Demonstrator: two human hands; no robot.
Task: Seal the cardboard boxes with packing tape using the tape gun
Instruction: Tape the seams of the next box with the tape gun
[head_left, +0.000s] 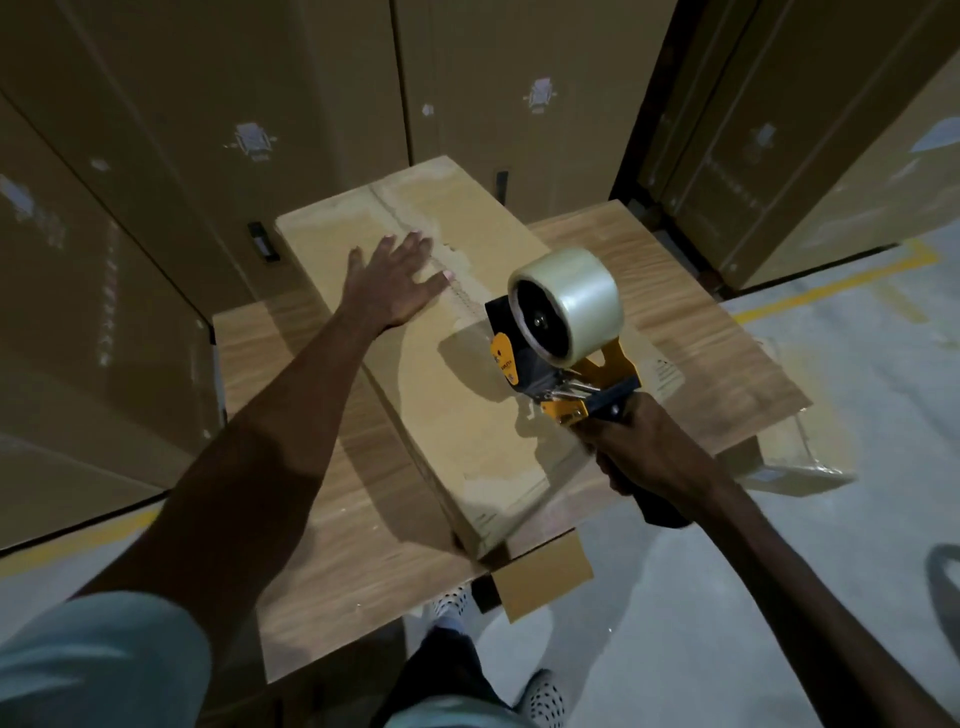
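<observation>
A long brown cardboard box lies diagonally on a wood-grain board. Clear tape runs along its top seam. My left hand lies flat, fingers spread, on the far half of the box beside the seam. My right hand grips the black handle of a yellow and black tape gun that carries a roll of clear tape. The gun's nose sits on the box top near the right edge, about midway along the box.
Tall stacked cardboard boxes form a wall behind and to the left. More stacks stand at the back right. Grey floor with yellow lines lies to the right. A small cardboard flap sticks out under the board's near edge.
</observation>
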